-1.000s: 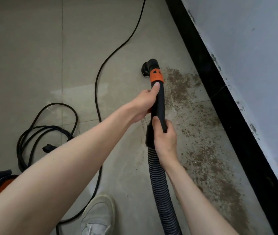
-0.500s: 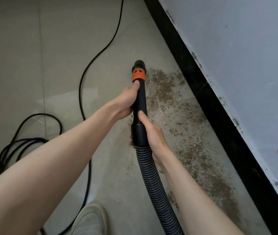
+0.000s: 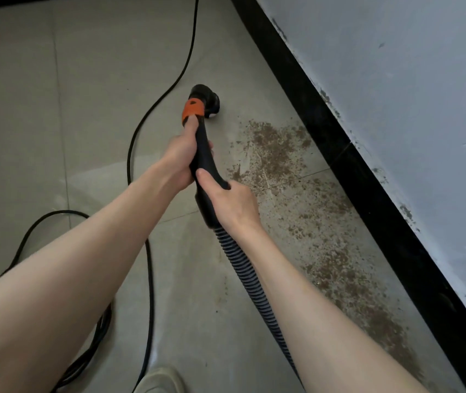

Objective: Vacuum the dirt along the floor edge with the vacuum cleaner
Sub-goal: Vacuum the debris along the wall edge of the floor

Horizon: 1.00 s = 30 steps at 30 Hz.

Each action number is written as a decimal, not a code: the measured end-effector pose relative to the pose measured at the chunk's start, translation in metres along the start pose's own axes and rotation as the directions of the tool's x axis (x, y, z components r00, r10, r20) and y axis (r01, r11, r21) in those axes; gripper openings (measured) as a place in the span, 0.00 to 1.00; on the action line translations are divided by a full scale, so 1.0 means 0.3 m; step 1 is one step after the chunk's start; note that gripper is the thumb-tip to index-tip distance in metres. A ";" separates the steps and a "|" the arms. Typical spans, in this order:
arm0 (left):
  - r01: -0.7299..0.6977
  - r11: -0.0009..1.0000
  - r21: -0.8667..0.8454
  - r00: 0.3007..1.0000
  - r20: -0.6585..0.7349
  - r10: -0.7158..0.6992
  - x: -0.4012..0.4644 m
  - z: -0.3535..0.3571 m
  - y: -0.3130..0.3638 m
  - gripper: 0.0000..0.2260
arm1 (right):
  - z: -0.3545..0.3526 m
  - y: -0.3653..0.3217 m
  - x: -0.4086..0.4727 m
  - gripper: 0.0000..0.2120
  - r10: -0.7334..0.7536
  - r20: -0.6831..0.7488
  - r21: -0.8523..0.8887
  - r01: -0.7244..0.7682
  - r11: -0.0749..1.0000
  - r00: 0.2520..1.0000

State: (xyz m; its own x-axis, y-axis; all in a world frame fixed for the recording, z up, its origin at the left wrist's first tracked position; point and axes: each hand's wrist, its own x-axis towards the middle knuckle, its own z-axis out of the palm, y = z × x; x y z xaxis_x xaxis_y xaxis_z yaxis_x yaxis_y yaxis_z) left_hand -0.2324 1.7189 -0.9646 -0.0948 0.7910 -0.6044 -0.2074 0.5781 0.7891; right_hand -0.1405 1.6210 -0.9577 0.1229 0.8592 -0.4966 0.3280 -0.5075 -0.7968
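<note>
Two hands are in view: the left hand [image 3: 182,158] and the right hand [image 3: 233,204], both wrapped around one black vacuum wand [image 3: 204,160]. The wand carries one orange collar [image 3: 192,110] and ends in one round black nozzle [image 3: 206,99]. One ribbed hose [image 3: 250,275] runs back from the wand. One black power cord [image 3: 152,109] lies across the floor, with loops of it at the lower left. One pale shoe [image 3: 161,381] shows at the bottom edge. One long streak of brown dirt [image 3: 319,222] runs beside one black baseboard [image 3: 368,188], under one grey wall [image 3: 410,95].
</note>
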 end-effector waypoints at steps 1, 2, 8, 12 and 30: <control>0.020 1.000 -0.012 1.000 0.015 -0.020 0.012 0.000 0.006 0.20 | 0.002 -0.011 0.011 0.31 0.008 0.001 -0.033 -0.008 0.999 1.000; 0.040 0.999 -0.030 0.999 0.029 -0.039 0.022 0.000 0.009 0.20 | 0.004 -0.018 0.021 0.33 0.017 0.008 -0.055 -0.017 0.998 1.000; 0.107 0.987 -0.119 0.987 0.129 -0.091 0.060 -0.021 0.014 0.21 | -0.025 -0.010 0.027 0.29 0.071 0.300 0.173 -0.128 0.977 0.951; 0.127 0.980 -0.154 0.975 0.203 -0.094 0.078 -0.019 0.003 0.22 | -0.060 0.024 0.012 0.25 0.055 0.395 0.216 -0.151 0.965 0.917; 0.161 0.979 0.129 0.949 0.252 -0.189 0.023 0.194 -0.059 0.21 | -0.162 0.135 -0.071 0.27 0.161 0.072 0.266 -0.174 0.948 0.984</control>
State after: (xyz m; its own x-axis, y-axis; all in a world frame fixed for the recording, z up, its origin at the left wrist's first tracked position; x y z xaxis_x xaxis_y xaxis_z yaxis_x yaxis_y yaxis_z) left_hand -0.1727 1.7258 -0.9763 0.1947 0.6917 -0.6954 -0.0927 0.7188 0.6890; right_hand -0.0842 1.5855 -0.9626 0.1060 0.7596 -0.6417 0.0407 -0.6482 -0.7604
